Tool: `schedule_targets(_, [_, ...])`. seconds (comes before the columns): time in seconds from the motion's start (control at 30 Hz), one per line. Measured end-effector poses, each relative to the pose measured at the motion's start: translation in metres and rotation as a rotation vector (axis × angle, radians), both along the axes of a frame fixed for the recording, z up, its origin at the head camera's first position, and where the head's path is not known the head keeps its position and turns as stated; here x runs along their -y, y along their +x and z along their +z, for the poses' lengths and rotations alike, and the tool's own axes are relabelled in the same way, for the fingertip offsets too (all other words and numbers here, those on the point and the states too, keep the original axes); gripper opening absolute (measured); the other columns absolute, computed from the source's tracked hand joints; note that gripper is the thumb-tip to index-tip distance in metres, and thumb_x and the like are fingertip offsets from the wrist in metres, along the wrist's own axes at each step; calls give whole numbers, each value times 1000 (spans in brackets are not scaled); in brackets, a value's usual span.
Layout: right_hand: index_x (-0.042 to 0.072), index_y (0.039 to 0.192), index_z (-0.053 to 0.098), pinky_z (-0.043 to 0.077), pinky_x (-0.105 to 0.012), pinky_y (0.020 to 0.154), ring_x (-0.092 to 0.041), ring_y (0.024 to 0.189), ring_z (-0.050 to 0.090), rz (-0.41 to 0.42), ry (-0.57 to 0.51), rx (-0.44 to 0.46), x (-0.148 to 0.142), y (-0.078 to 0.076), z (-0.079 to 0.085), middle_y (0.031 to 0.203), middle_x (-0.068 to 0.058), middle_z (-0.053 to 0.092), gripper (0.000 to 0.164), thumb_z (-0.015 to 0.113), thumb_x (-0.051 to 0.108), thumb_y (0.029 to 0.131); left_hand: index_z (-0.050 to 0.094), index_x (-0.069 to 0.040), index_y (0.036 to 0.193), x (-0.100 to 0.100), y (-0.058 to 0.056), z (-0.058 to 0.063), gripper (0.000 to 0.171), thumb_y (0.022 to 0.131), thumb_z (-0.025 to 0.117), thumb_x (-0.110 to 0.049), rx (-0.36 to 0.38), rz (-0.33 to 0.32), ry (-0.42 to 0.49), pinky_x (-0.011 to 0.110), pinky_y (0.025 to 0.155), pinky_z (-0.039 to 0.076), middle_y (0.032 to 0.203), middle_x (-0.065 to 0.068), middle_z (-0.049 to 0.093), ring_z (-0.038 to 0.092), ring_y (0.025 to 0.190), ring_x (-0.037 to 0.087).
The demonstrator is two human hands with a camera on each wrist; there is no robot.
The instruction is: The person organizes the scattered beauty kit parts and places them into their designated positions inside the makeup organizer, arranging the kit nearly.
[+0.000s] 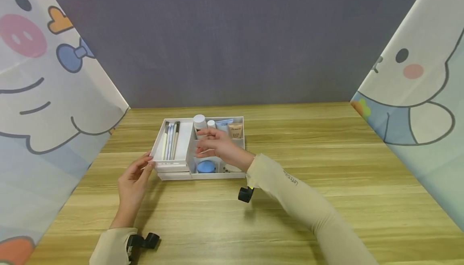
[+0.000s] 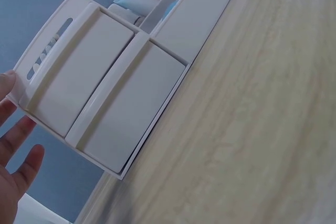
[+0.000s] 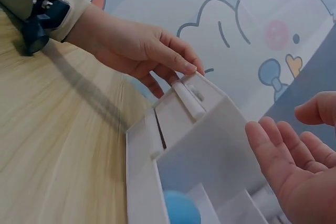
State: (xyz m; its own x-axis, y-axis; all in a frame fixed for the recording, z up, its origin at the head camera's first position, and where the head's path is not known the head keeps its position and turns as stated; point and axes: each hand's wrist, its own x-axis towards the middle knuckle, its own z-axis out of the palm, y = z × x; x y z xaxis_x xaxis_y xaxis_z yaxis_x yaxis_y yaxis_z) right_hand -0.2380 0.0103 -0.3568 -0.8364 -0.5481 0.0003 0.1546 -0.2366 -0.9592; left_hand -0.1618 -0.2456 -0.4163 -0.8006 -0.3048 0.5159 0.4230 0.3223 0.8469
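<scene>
A white desktop organizer (image 1: 217,175) with two small drawers (image 2: 84,66) stands on the table. My left hand (image 1: 133,182) holds its front left corner, thumb on the top edge and fingers along the side. Over the middle compartments hovers my right hand (image 1: 226,147), fingers loosely bent and holding nothing. Slim brushes (image 1: 171,140) lie in the top left tray. At the back stand a white-capped bottle (image 1: 199,121), a smaller white cap (image 1: 211,124), a light blue tube (image 1: 225,123) and a tan BB tube (image 1: 235,130). A blue round item (image 1: 206,166) sits in a front compartment.
The wood-grain table (image 1: 326,168) extends around the organizer. A dark grey panel (image 1: 239,39) rises behind it, with cartoon-printed sheets (image 1: 427,71) on both sides. A black wrist camera (image 1: 145,241) is strapped to the left sleeve.
</scene>
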Motion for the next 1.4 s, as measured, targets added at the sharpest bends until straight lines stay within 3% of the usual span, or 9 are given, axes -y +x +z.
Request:
schedule_targets(0.17, [-15,141,36,58,-44,85,-19,84,67,13,31,-32,-29,5,-10,92,-10,64,45,49,-8,98,67,17,105,0,-1,-1,16,90,65,12,-22,-19,16,11,80,52,116,-7,70,65,102,0])
schedule_targets(0.5, [-15,143,32,57,-42,87,-20,89,65,9,88,-18,-82,17,-22,97,-9,61,48,48,-3,99,67,15,111,1,-1,-2,22,90,65,12,-23,-12,12,10,78,52,110,-10,71,66,95,-1])
schedule_targets(0.67, [-16,143,30,57,-42,87,-20,90,65,11,114,-15,-107,22,-25,99,-9,61,49,49,-2,100,61,11,125,0,0,-1,35,90,62,16,-23,-50,99,10,79,51,109,-12,70,66,92,0])
schedule_targets(0.8, [-16,140,33,57,-43,88,-20,90,65,-11,120,-10,-130,26,-30,100,-10,62,46,48,-2,100,56,10,131,0,0,1,42,90,60,18,-30,-90,153,12,83,51,118,-9,67,66,97,3])
schedule_targets(0.97, [-11,135,40,57,-43,88,-19,90,66,-40,119,-9,-162,33,-36,101,-10,62,38,47,-3,99,50,9,137,1,0,6,46,92,61,13,61,-74,86,12,86,48,125,-10,61,60,106,2])
schedule_targets(1.1, [-12,138,34,57,-40,88,-19,92,66,-34,164,-18,-191,37,-43,103,-8,61,41,46,1,101,39,8,144,1,2,11,55,93,61,8,164,-91,1,12,86,44,139,5,51,51,116,3])
schedule_targets(1.2, [-18,142,24,57,-40,88,-20,96,66,-12,226,-26,-211,41,-48,107,-10,59,49,46,4,103,32,6,148,2,5,15,61,94,62,4,226,-96,-69,15,90,41,148,17,41,46,128,17])
schedule_targets(1.27, [-20,142,19,57,-40,89,-21,98,65,4,265,-33,-224,45,-49,110,-13,57,53,46,5,104,28,4,150,3,6,17,65,95,63,1,255,-103,-118,21,96,39,152,20,37,40,136,28])
schedule_targets(1.4, [-22,141,19,56,-41,90,-22,103,64,15,343,-80,-248,54,-47,114,-17,57,55,49,5,103,21,2,154,8,9,21,74,94,65,-6,288,-151,-196,51,111,30,157,24,26,24,143,43])
